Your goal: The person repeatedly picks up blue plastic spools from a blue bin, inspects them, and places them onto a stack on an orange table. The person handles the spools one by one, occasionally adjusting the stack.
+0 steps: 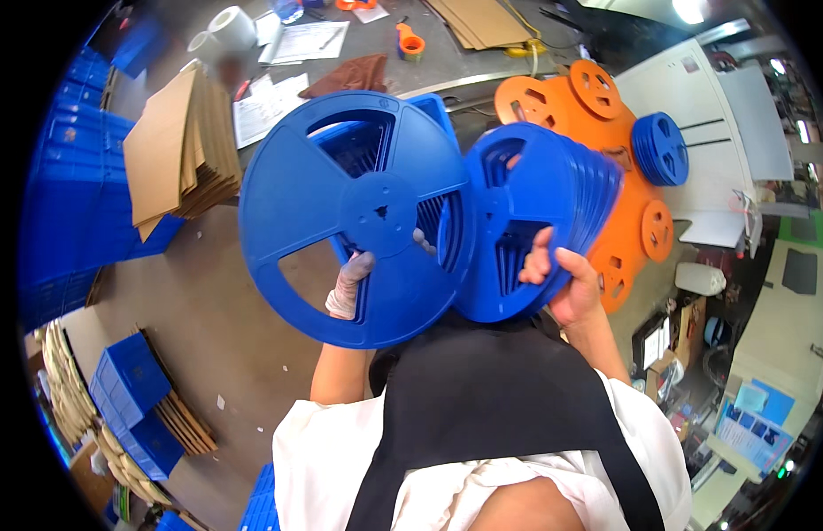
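A large blue plastic reel (376, 212) with three wide cut-outs faces me in front of my chest. My left hand (351, 281), in a pale glove or finger covers, is closed on it. Its thumb lies by a lower cut-out, and grey fingertips show through the right one. Against its right side leans a fanned stack of blue reels (553, 203), tilted and overlapped by the first reel. My bare right hand (566, 279) curls at the stack's lower right edge, with the rim between thumb and fingers. How firmly it grips is hard to tell.
A grey workbench (376, 44) lies ahead with papers and an orange tape dispenser (410, 42). Cardboard sheets (185, 150) stand at left near blue crates (75, 195). Orange reels (597, 133) and a smaller blue reel stack (660, 149) are at right.
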{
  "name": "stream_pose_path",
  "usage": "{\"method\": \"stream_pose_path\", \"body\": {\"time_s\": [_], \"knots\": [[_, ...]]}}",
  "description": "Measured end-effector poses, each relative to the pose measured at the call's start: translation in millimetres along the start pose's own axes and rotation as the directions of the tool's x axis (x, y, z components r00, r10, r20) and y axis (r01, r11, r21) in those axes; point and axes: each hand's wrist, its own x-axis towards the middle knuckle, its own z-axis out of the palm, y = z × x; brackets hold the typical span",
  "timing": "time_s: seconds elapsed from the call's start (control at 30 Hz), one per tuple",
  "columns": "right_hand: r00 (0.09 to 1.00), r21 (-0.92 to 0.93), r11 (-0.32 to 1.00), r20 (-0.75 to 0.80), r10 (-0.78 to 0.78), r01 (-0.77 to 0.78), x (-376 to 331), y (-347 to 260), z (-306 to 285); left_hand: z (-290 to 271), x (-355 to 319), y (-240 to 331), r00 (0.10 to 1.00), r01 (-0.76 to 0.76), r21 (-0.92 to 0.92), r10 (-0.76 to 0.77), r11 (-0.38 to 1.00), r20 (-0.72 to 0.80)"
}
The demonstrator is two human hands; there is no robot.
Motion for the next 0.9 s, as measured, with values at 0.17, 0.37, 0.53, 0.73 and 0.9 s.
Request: {"method": "stream_pose_path", "body": {"time_s": [0.17, 0.37, 0.53, 0.73, 0.9], "knots": [[0.997, 0.106, 0.993, 0.057, -0.05, 0.044, -1.8, 0.3, -4.9, -48.7, 5.1, -0.8, 0.893, 0.068, -0.274, 0.063, 0.959, 0.445], [0.995, 0.114, 0.992, 0.078, -0.069, 0.06, -11.8, 1.9, -7.8, -47.1, 4.3, -9.7, 0.924, -0.03, -0.292, 0.138, 0.956, 0.357], [0.968, 0.212, 0.97, 0.195, -0.16, 0.118, -20.1, -0.5, -23.7, -32.2, 0.8, 1.3, 0.941, -0.006, -0.221, 0.08, 0.975, 0.328], [0.883, 0.409, 0.902, 0.361, -0.299, 0.138, -21.9, -16.3, -63.0, -57.4, -7.2, 23.2, 0.869, -0.151, -0.218, 0.234, 0.964, 0.437], [0.81, 0.422, 0.887, 0.445, -0.383, 0.187, -25.5, -30.2, -51.1, -56.3, -11.8, 49.0, 0.787, -0.427, -0.069, 0.408, 0.902, 0.464]]}}
